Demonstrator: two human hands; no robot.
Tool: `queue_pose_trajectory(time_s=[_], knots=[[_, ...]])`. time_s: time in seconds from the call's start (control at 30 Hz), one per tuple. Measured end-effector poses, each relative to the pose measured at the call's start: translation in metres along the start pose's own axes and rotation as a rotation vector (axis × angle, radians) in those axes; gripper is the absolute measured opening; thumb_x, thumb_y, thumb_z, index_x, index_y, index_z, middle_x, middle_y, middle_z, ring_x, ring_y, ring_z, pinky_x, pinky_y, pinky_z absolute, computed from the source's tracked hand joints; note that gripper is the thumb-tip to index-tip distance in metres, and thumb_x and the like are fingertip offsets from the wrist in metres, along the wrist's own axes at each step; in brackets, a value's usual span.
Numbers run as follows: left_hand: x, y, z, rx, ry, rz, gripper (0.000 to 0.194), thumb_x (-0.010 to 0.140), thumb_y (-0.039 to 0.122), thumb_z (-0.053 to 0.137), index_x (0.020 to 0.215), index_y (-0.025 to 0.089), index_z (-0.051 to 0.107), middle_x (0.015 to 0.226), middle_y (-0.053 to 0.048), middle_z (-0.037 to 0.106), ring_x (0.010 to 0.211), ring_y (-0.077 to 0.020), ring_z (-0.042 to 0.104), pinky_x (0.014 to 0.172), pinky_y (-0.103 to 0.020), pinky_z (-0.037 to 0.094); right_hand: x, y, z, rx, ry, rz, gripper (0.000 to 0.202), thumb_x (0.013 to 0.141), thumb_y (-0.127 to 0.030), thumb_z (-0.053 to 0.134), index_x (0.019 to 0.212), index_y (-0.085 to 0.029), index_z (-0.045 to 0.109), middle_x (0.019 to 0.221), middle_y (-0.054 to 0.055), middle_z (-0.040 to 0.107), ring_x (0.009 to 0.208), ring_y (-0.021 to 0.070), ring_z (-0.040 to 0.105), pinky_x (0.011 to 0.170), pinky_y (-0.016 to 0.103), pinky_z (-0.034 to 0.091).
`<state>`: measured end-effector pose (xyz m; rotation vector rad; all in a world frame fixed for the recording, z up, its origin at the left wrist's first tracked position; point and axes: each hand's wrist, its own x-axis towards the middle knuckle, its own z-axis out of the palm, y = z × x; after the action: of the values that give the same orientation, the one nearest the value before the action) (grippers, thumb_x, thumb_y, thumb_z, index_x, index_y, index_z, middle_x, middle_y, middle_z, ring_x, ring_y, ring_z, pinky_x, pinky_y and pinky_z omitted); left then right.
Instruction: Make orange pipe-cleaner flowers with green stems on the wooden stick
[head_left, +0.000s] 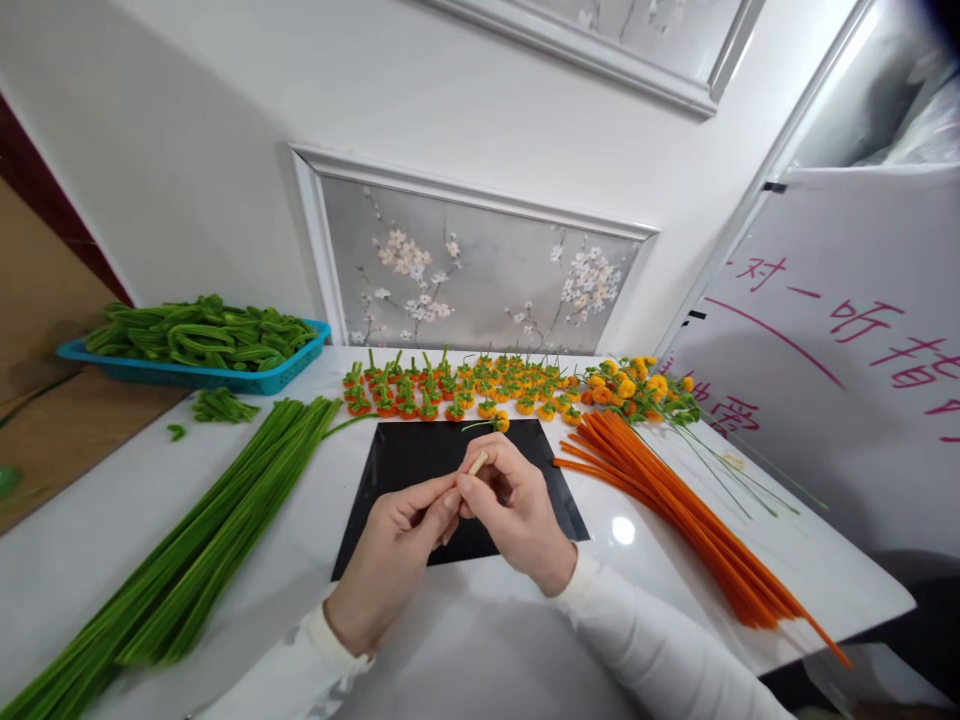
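Over the black mat (397, 470), my left hand (401, 555) and my right hand (521, 510) meet fingertip to fingertip. A small pale cream piece, perhaps a little roll of tape (478, 463), shows between the thumb and fingers of my right hand, which is closed on it. My left hand pinches right beside it; what lies in that pinch is hidden. Just beyond my fingers, a yellow pipe-cleaner flower (502, 421) with a thin green stem lies at the mat's far edge.
Several rows of orange and yellow flower pieces (450, 385) stand behind the mat. Green pipe cleaners (217, 530) lie left, orange ones (675, 510) right. A blue basket (277, 380) holds bent green pieces at back left. Finished-looking flowers (637, 385) are piled at back right, near the wall.
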<state>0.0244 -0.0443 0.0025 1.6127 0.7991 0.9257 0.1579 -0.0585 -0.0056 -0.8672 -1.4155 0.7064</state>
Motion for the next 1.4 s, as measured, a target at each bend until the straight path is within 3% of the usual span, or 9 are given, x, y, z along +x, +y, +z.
queue_pose_trajectory(time_s=[0.23,0.37,0.47,0.7,0.9,1.03,1.17,1.3,1.4], knots=[[0.003,0.0,-0.002,-0.366,-0.101,-0.169,0.031,0.089,0.038,0.049,0.07,0.015,0.053,0.054,0.006,0.031,0.048,-0.0065,0.02,0.045,-0.022,0.014,0.01,0.004,-0.008,0.201,-0.122,0.152,0.016,0.084,-0.033,0.056,0.082,-0.018,0.053,0.072,-0.002,0.051,0.056,0.0078,0.047,0.053,0.021,0.039],[0.001,0.004,-0.004,-0.6,-0.209,-0.259,0.024,0.09,0.036,0.051,0.078,0.016,0.056,0.055,0.008,0.028,0.045,-0.0043,0.011,0.041,-0.019,0.009,0.015,0.005,-0.026,0.248,-0.129,0.168,0.025,0.085,-0.038,0.056,0.102,-0.02,0.058,0.095,0.002,0.055,0.056,0.0058,0.04,0.052,0.021,0.036],[0.0,0.005,-0.006,-0.684,-0.197,-0.271,0.018,0.088,0.034,0.054,0.089,0.017,0.058,0.063,0.006,0.035,0.045,-0.0029,0.011,0.04,-0.018,0.01,0.015,0.005,-0.033,0.225,-0.124,0.164,0.025,0.085,-0.037,0.058,0.103,-0.021,0.06,0.084,0.0,0.055,0.056,0.0065,0.039,0.053,0.022,0.035],[-0.001,0.01,-0.005,-0.536,-0.19,-0.263,0.03,0.09,0.038,0.05,0.072,0.014,0.056,0.053,0.007,0.033,0.043,-0.0037,0.018,0.042,-0.019,0.014,0.014,-0.001,-0.037,0.174,-0.173,0.13,0.02,0.083,-0.032,0.061,0.098,-0.02,0.063,0.082,0.0,0.054,0.061,0.0077,0.043,0.056,0.022,0.037],[0.001,0.007,-0.003,-0.291,-0.095,-0.171,0.02,0.084,0.036,0.059,0.082,0.016,0.06,0.064,0.004,0.045,0.049,-0.0054,0.028,0.045,-0.021,0.019,0.013,-0.004,-0.04,0.017,-0.182,-0.029,0.035,0.086,-0.029,0.057,0.12,-0.026,0.052,0.106,0.004,0.056,0.065,0.0086,0.048,0.059,0.023,0.043],[0.002,0.006,-0.004,-0.089,-0.046,-0.092,0.027,0.079,0.035,0.064,0.097,0.016,0.065,0.071,0.001,0.052,0.056,-0.008,0.034,0.05,-0.022,0.027,0.012,-0.006,-0.041,-0.293,-0.201,-0.194,0.024,0.086,-0.022,0.057,0.11,-0.025,0.062,0.105,0.005,0.057,0.071,0.0105,0.055,0.065,0.024,0.048],[0.004,0.012,-0.008,-0.14,-0.149,-0.216,0.037,0.085,0.044,0.053,0.1,0.013,0.067,0.065,0.0,0.053,0.056,-0.0099,0.037,0.051,-0.022,0.029,0.013,-0.006,-0.043,-0.459,-0.238,-0.268,0.015,0.088,-0.02,0.053,0.089,-0.021,0.068,0.092,0.005,0.059,0.08,0.0137,0.059,0.072,0.026,0.05],[0.008,0.018,-0.016,-0.339,-0.154,-0.409,0.048,0.088,0.049,0.044,0.12,0.016,0.058,0.092,-0.01,0.065,0.073,-0.0161,0.056,0.057,-0.024,0.041,0.016,-0.003,-0.049,-0.438,-0.247,-0.18,0.011,0.086,-0.024,0.058,0.082,-0.02,0.067,0.084,0.004,0.06,0.074,0.0137,0.059,0.067,0.026,0.05],[0.011,0.019,-0.023,-0.237,-0.167,-0.41,0.046,0.086,0.049,0.048,0.118,0.017,0.06,0.098,-0.01,0.067,0.076,-0.017,0.059,0.06,-0.025,0.044,0.019,-0.001,-0.054,-0.414,-0.213,-0.133,0.007,0.083,-0.025,0.062,0.08,-0.02,0.067,0.082,0.004,0.062,0.075,0.0151,0.058,0.064,0.026,0.048]])
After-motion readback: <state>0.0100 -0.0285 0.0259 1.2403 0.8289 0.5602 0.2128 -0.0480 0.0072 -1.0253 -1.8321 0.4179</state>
